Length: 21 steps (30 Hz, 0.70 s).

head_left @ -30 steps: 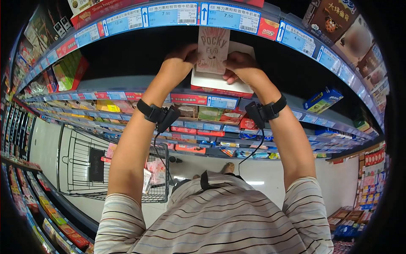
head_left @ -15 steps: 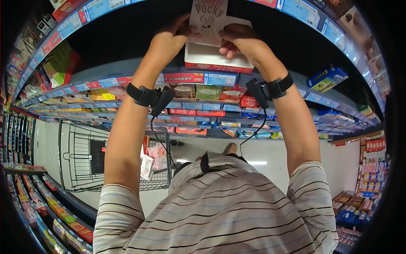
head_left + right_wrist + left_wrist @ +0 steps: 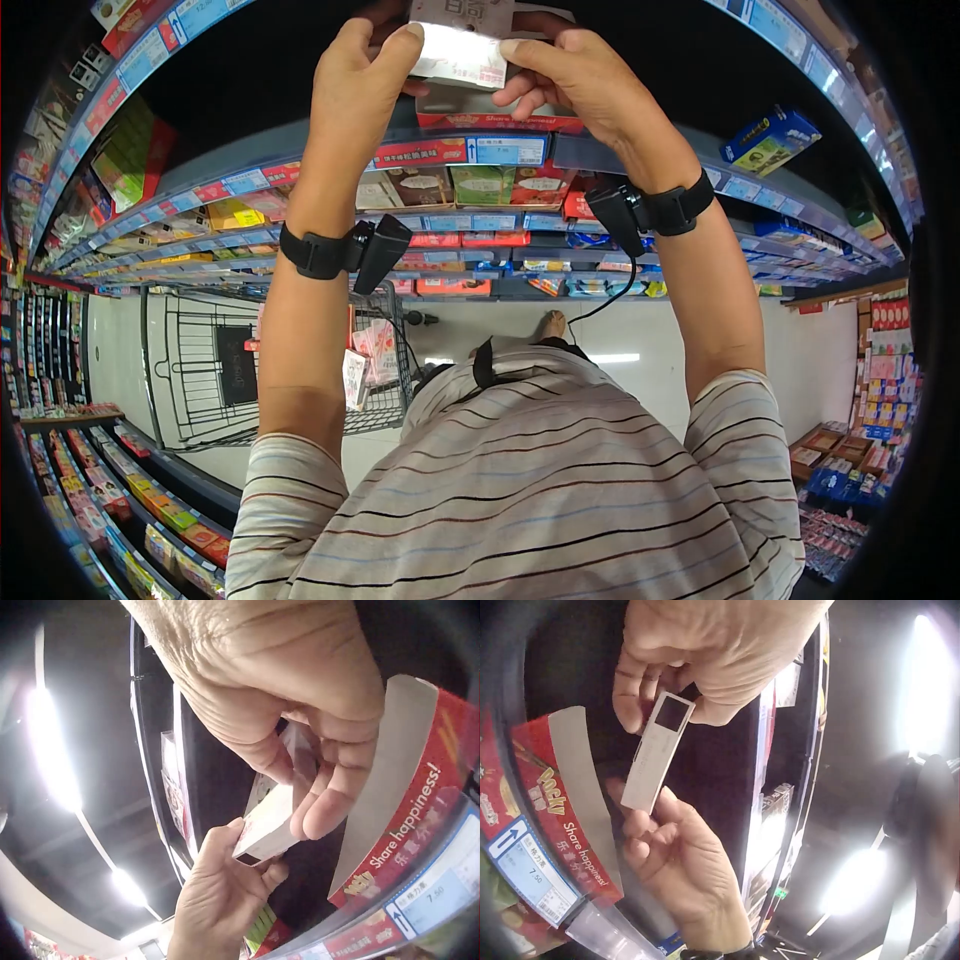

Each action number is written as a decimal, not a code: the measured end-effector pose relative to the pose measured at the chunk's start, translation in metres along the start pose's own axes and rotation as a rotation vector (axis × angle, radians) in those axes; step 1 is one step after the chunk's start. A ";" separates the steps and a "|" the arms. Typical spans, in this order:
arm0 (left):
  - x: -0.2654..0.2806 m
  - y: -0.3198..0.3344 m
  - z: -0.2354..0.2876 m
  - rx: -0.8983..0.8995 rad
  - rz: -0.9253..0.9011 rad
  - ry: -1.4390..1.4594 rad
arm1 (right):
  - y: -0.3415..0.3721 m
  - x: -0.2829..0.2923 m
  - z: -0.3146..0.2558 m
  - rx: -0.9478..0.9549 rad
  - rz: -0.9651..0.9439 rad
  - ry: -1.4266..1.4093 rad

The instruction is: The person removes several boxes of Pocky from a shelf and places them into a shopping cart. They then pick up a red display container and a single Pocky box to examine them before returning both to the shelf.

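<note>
Both hands hold a pale pink Pocky box (image 3: 462,52) between them in the head view, in front of a dark shelf bay. My left hand (image 3: 360,80) grips one side, thumb on the near edge. On the other side my right hand (image 3: 585,85) pinches it between thumb and fingers. The box is tilted, its bright narrow end turned up toward the head camera. In the left wrist view that white end (image 3: 654,754) carries a dark square near the left thumb. Just behind and below is a red-and-white Pocky display tray (image 3: 416,802) lettered "Share happiness!".
Price tags line the shelf edge (image 3: 505,150), with more stocked shelves underneath. A blue box (image 3: 770,140) stands at the right of the bay, a green-and-red carton (image 3: 130,155) at the left. A wire shopping cart (image 3: 190,370) holding several pink packs is at lower left.
The Pocky box has tipped from showing its printed front to showing its bright end. The left thumb has come onto its near edge. In the head view, box and hands sit higher and further left.
</note>
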<state>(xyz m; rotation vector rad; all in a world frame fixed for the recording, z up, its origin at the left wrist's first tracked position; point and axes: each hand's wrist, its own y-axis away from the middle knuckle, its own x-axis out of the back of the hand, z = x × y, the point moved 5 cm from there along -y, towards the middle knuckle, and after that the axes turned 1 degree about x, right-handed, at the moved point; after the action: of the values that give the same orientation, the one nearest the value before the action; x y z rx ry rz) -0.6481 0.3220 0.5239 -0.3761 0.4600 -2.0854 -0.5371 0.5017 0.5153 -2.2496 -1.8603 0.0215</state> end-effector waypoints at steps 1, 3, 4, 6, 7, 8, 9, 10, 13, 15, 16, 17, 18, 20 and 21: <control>-0.005 0.007 0.009 -0.027 0.002 0.000 | 0.003 -0.004 -0.003 0.049 0.036 0.000; -0.007 0.012 0.013 -0.075 0.006 -0.035 | 0.005 -0.005 0.000 0.044 0.045 0.021; -0.007 0.014 0.010 -0.094 0.006 -0.071 | 0.005 -0.006 0.001 0.042 0.048 0.032; -0.007 0.019 0.010 -0.135 -0.001 -0.129 | 0.009 -0.011 -0.004 0.020 0.035 -0.005; -0.008 0.023 0.012 -0.157 -0.007 -0.151 | 0.011 -0.014 -0.005 0.009 0.028 -0.023; -0.009 0.025 0.014 -0.180 -0.013 -0.173 | 0.010 -0.014 -0.002 0.009 0.036 -0.033; -0.012 0.026 0.015 -0.232 -0.030 -0.183 | 0.009 -0.014 0.004 0.010 0.043 -0.041; -0.015 0.028 0.015 -0.283 -0.047 -0.193 | 0.008 -0.014 0.008 0.011 0.049 -0.050; -0.027 0.036 0.023 -0.328 -0.092 -0.248 | 0.008 -0.020 0.008 0.059 -0.027 -0.112; -0.037 0.046 0.034 -0.307 -0.095 -0.281 | 0.008 -0.022 0.007 0.070 -0.061 -0.177; -0.038 0.047 0.037 -0.330 -0.097 -0.304 | 0.008 -0.023 0.008 0.075 -0.078 -0.210; -0.039 0.048 0.039 -0.352 -0.100 -0.327 | 0.007 -0.023 0.009 0.093 -0.086 -0.236; -0.039 0.048 0.040 -0.374 -0.102 -0.350 | 0.005 -0.023 0.010 0.112 -0.094 -0.263; -0.037 0.045 0.040 -0.396 -0.131 -0.323 | 0.004 -0.024 0.010 0.082 -0.133 -0.420; -0.034 0.044 0.038 -0.408 -0.144 -0.304 | 0.004 -0.025 0.008 0.032 -0.165 -0.550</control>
<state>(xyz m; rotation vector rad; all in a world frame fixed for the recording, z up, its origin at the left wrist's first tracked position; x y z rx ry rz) -0.5810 0.3228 0.5339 -0.9753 0.6896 -2.0169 -0.5391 0.4785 0.5034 -2.2085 -2.2746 0.7008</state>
